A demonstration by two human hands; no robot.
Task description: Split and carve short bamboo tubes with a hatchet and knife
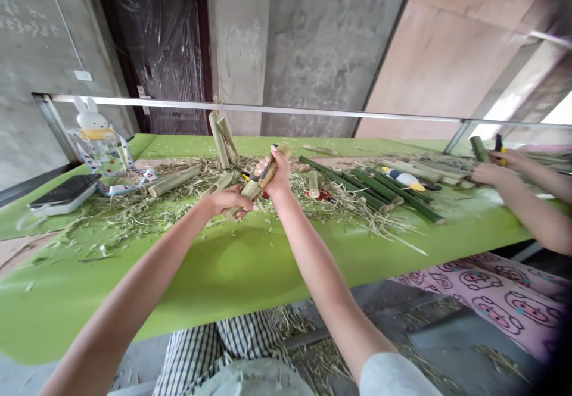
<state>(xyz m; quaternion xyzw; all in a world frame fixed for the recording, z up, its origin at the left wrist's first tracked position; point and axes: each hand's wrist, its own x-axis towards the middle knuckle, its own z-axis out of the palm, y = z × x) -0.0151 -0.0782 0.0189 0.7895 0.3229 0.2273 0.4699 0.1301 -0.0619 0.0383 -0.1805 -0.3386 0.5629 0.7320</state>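
My left hand (233,200) is closed round a short, pale bamboo piece (251,190), held at a slant just above the table. My right hand (277,172) grips a brownish tool (268,174) with a dark end, which meets the upper end of the bamboo piece; its exact kind is hard to make out. Bamboo shavings (196,190) lie under and around both hands. Just beyond my left hand rests a cut bamboo tube (217,184). To the right of my right hand, a short bamboo section (313,184) sits beside a red tool (325,195).
Several green bamboo poles (353,187) lie to the right on the green-covered table (214,271). On the left are a phone on a white power bank (65,193) and a rabbit-topped bottle (100,140). A metal rail (313,111) runs behind. A co-worker's hands (496,170) hold bamboo at far right.
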